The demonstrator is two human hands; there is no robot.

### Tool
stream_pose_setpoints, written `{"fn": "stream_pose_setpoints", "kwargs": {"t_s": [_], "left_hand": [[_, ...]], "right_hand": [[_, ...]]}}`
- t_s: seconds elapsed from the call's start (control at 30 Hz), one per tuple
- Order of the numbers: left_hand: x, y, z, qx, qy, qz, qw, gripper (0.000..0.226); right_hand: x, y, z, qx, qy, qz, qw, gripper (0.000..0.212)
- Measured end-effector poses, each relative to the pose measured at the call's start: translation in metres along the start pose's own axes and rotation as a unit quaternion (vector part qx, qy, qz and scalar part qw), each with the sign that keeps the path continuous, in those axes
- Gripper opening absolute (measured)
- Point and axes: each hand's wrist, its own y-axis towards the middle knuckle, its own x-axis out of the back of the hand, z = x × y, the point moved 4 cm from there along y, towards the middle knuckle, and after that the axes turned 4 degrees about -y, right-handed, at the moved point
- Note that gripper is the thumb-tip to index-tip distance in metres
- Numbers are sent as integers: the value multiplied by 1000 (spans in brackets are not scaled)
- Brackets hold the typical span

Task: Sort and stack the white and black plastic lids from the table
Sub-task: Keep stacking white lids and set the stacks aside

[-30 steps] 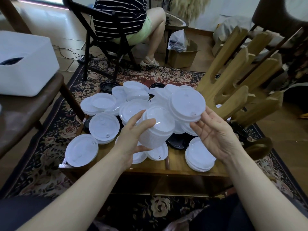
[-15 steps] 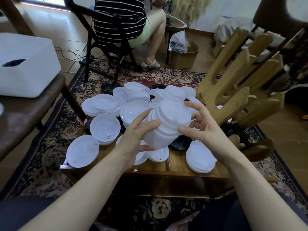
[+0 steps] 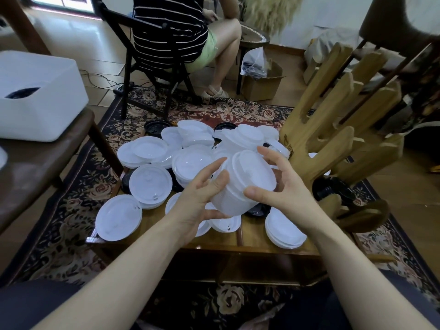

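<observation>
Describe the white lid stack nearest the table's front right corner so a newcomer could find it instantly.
Start at the low wooden table covered in lids. Go to its near right corner, below the right hand. The short white lid stack sits there alone, apart from the central heap.

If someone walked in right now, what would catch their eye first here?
Most likely the tall stack of white lids held tilted above the low wooden table, gripped between the left hand and right hand. Next, the clutter of loose white lids spread over the table behind it, with a few black lids showing at the edges. At right, a wooden rack leans over the table.
</observation>
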Motion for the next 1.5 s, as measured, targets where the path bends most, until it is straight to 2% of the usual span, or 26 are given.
{"fn": "stream_pose_setpoints", "kwargs": {"t_s": [0.1, 0.23, 0.47, 0.8, 0.97, 1.03, 1.13, 1.27, 1.37, 1.5], "left_hand": [[0, 1, 2, 0, -7, -10, 1000, 57], [1, 2, 3, -7, 2, -12, 1000, 54], [-1, 0, 2, -13, 35, -7, 999, 55], [-2, -2, 3, -3, 56, 1, 998, 69], [-2, -3, 0, -19, 37, -27, 999, 60], [0, -3, -2, -20, 35, -38, 998, 64], [5, -2, -3, -20, 29, -55, 998, 74], [13, -1, -3, -14, 17, -70, 997, 75], [15, -2, -4, -8, 18, -65, 998, 69], [12, -3, -4, -5, 11, -57, 998, 58]], "right_hand": [[-6, -3, 4, 18, -57, -37, 998, 93], [-10, -4, 3, 23, -80, -44, 996, 91], [-15, -4, -3, 5, -65, -27, 997, 92], [-14, -6, -3, 41, -144, 16, 989, 78], [-15, -8, 0, 46, -114, 53, 991, 85], [-6, -7, -1, 35, -87, 70, 993, 89], [21, -4, -9, 17, -72, 20, 997, 86], [52, -8, -37, -19, -202, -27, 979, 71], [57, -13, -63, -56, -350, 29, 935, 70], [53, -16, -76, -85, -456, 71, 883, 82]]}}
